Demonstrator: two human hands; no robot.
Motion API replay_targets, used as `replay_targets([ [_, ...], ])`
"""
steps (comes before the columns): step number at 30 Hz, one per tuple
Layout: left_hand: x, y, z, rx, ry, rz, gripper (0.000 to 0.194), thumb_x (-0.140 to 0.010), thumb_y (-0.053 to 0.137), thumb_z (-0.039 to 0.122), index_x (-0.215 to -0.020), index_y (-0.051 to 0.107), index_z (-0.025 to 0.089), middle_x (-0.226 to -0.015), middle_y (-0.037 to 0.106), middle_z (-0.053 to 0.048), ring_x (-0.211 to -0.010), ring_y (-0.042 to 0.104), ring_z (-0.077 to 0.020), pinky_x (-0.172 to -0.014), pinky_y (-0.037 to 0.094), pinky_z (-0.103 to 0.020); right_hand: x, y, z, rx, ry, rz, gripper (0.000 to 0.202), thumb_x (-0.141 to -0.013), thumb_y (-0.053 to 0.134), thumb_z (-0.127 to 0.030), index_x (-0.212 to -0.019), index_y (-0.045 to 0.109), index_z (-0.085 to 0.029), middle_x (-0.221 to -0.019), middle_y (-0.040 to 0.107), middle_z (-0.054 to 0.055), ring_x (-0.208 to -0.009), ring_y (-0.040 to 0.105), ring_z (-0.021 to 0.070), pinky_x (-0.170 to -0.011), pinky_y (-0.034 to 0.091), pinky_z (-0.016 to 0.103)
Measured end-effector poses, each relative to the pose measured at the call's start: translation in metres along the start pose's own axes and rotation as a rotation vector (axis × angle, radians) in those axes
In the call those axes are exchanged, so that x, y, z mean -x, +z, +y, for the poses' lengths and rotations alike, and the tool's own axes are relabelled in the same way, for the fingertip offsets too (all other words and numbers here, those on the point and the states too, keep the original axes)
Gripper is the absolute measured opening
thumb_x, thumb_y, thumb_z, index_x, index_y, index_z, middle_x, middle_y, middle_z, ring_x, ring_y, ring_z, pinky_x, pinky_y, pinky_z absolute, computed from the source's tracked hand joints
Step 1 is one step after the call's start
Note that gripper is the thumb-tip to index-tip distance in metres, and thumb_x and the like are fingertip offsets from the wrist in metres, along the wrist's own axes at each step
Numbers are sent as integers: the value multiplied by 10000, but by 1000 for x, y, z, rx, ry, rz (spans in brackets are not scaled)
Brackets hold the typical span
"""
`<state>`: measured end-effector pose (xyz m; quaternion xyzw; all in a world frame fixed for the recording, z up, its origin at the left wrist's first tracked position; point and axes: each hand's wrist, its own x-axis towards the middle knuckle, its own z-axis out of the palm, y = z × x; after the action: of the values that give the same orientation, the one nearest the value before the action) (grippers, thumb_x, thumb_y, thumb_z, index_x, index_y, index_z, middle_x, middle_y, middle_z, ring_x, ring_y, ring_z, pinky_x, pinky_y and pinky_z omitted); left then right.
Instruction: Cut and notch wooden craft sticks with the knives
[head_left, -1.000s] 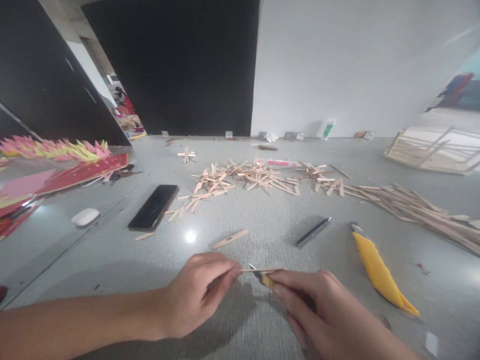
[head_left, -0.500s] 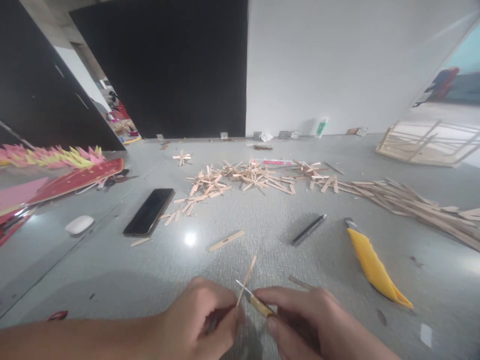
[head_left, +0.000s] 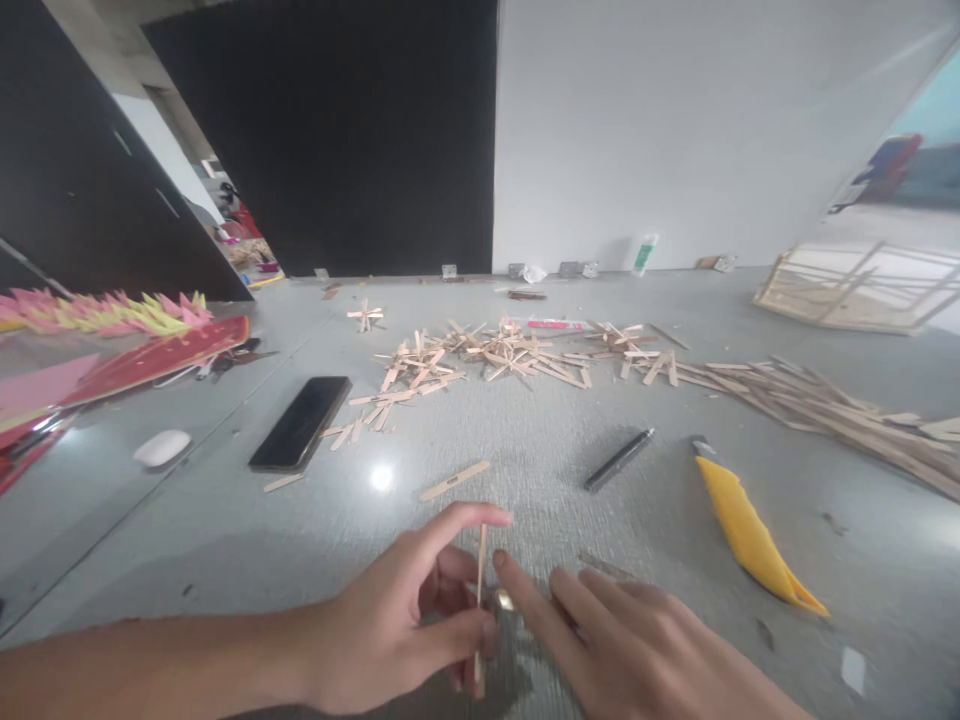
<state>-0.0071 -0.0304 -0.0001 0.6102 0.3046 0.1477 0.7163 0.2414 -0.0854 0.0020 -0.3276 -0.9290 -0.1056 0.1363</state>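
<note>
A thin wooden stick (head_left: 481, 565) stands nearly upright in my left hand (head_left: 420, 610), its top against the index fingertip and its lower part at the thumb. Just to the right is my right hand (head_left: 622, 625), palm down, index finger stretched toward the stick. Beneath its fingers shows a small bit of the knife's yellowish handle (head_left: 504, 600); the rest of the knife is hidden. Beyond my hands a flat wooden stick (head_left: 455, 481) with a dark mark lies on the grey table (head_left: 360, 540).
Small sticks (head_left: 502, 350) are heaped farther back, with long strips (head_left: 825, 410) to the right. A phone (head_left: 301, 423) and white case (head_left: 162, 448) lie left. A black pen (head_left: 619, 460) and yellow-wrapped tool (head_left: 750, 530) lie right. Panels stand behind.
My left index finger has lifted and stretched along the stick, which is now more upright. My right hand has turned palm down, and the knife blade no longer shows across the stick.
</note>
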Motion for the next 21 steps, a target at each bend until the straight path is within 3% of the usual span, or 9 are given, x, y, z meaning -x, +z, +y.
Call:
replay_targets([
  [5, -6, 2, -5, 95, 20, 76, 706, -982, 735, 354, -1529, 290, 364, -859, 648, 38, -664, 726, -136, -667, 597, -265, -4, 6, 12, -42, 17, -30, 497, -938, 390, -9, -1432, 443, 2, -854, 675, 56, -629, 661, 197, -493, 520, 318],
  [8, -7, 2, -6, 89, 18, 80, 615, -973, 744, 311, -1465, 375, 334, -845, 651, 41, -659, 729, -131, -656, 598, -251, -3, 7, 19, -155, 35, -91, 556, -915, 469, -28, -1467, 407, -32, -924, 672, 54, -683, 659, 201, -535, 524, 332],
  [13, -8, 2, -6, 119, 60, 89, 573, -985, 729, 293, -1442, 383, 318, -827, 650, 52, -640, 726, -113, -637, 597, -223, -3, 7, 25, -189, 51, -89, 598, -890, 460, -4, -1484, 427, -68, -838, 612, 19, -591, 571, 168, -516, 432, 311],
  [15, -9, 2, -7, 115, 64, 94, 523, -987, 730, 311, -1413, 427, 284, -823, 656, 43, -627, 721, -109, -636, 601, -224, -4, 9, 28, -200, 46, -73, 558, -914, 448, -13, -1468, 455, -84, -811, 587, 9, -576, 541, 168, -520, 403, 313],
  [18, -9, 3, -10, 120, 82, 121, 699, -961, 768, 336, -1509, 333, 309, -831, 673, 37, -629, 726, -121, -641, 610, -244, -5, 11, 32, -258, 58, -76, 467, -988, 423, -41, -1438, 490, -144, -811, 570, 2, -608, 531, 179, -557, 389, 319],
  [21, -8, 3, -13, 94, 61, 123, 717, -938, 792, 375, -1517, 377, 294, -834, 679, 22, -629, 724, -129, -640, 606, -255, -6, 12, 37, -296, 65, -47, 407, -1034, 382, -60, -1402, 525, -162, -820, 584, 7, -643, 521, 186, -599, 387, 323],
])
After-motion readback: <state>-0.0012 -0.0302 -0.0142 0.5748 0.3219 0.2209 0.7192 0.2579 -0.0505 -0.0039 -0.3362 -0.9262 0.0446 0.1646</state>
